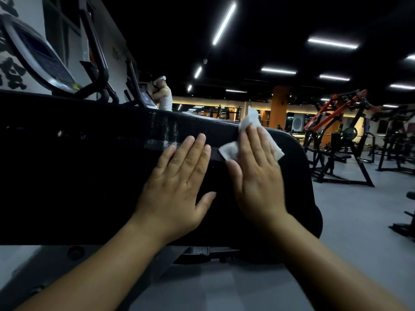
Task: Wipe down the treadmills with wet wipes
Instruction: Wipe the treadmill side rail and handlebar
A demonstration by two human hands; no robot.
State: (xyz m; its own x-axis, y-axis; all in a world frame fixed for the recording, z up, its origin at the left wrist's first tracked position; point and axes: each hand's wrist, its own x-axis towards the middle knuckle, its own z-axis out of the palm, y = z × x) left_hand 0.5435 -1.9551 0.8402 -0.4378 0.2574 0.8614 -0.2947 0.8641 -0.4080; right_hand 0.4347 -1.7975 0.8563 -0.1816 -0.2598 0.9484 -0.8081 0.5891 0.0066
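Right hand (256,173) presses a white wipe (247,140) flat-fingered on the black, streaked panel (89,164); left hand (179,180) rests beside, fingers straight; dim gym, strip lights (224,23).

Head camera looks forward and down, close over black panel (89,164).

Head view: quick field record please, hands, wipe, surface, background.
left hand: flat on the black panel, fingers straight, holding nothing
right hand: pressing the wet wipe flat against the black panel near its right end
wet wipe: white, crumpled, mostly under the fingers
black panel: whitish streaks just above the left hand
background: person at another machine, weight machines at right
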